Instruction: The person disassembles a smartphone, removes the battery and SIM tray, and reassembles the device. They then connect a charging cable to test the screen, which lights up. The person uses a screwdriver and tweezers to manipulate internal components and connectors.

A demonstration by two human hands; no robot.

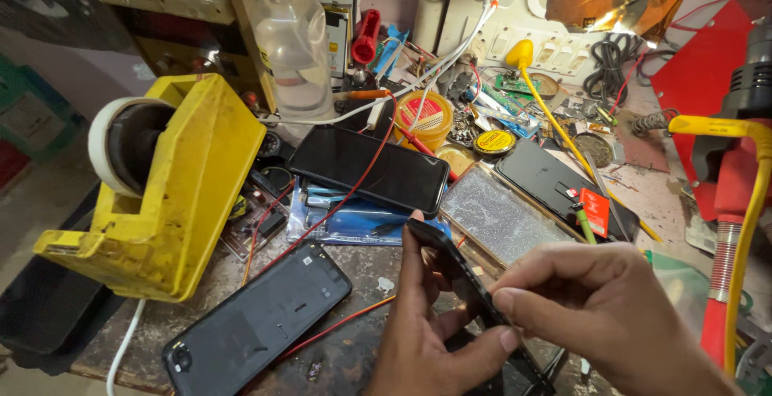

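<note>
**Both hands on a dark phone held edge-on**

The phone (458, 279) is a thin black slab, seen almost on its edge, so only a narrow dark side and a slice of one face show. It is held up off the bench (354, 348), low and centre-right in view. Its long axis runs on a slant, the upper end toward the far left near the fingertip, the lower end toward the near right, where it goes out of view between the hands.

The left hand (426, 332) is clamped on it from below, thumb along the near side and a finger up at the top end. The right hand (595, 307) pinches its edge, fingers curled together.

A second black phone (257, 320) lies flat just left, back up, near a yellow tape dispenser (177, 195).
</note>
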